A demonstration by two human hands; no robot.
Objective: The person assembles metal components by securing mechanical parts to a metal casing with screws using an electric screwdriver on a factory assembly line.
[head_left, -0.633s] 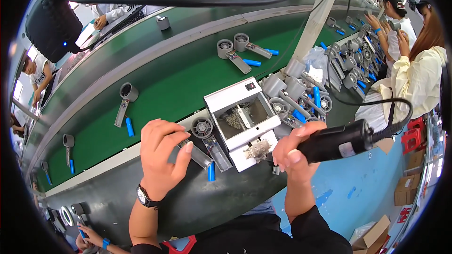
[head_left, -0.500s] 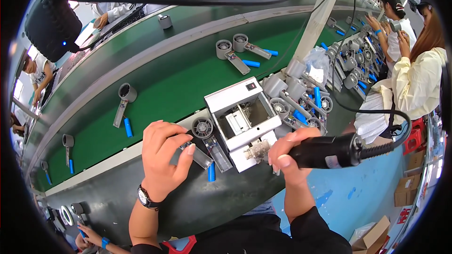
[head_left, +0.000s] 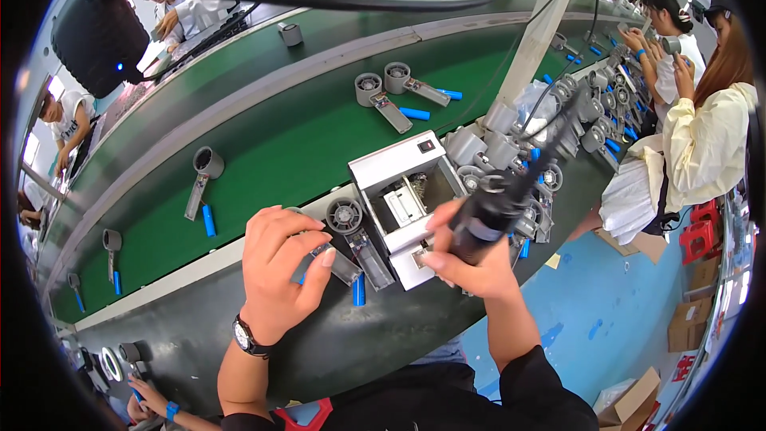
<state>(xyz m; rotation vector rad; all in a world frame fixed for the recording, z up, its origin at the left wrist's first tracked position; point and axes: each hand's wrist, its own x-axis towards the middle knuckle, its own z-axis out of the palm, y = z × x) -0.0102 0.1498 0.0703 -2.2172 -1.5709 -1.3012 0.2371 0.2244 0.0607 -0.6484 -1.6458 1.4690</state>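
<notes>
My right hand [head_left: 483, 271] is closed round a black electric screwdriver [head_left: 481, 219], held over the front of a white screw feeder [head_left: 391, 156] whose top compartment is open. The driver's lower tip is hidden by my fingers. My left hand [head_left: 279, 271] hovers left of the feeder, fingers curved and thumb apart from them. Beneath it lies a grey handheld fan whose handle [head_left: 343, 268] shows past my thumb; the rest is mostly covered. Between that fan and the feeder lies another fan [head_left: 345, 215] with its handle open. A blue battery [head_left: 358, 290] pokes out below.
Several grey fans with blue batteries lie on the green conveyor [head_left: 263, 152]. A heap of fans [head_left: 499, 148] sits right of the feeder, beside a metal post [head_left: 535, 40]. A black cable [head_left: 335, 0] crosses overhead. People [head_left: 678, 32] work at the right.
My right hand has moved slightly left and tilted the screwdriver upright, its cable end swinging up over the feeder's right side. My left hand has barely moved. Fans on the conveyor have shifted a little left.
</notes>
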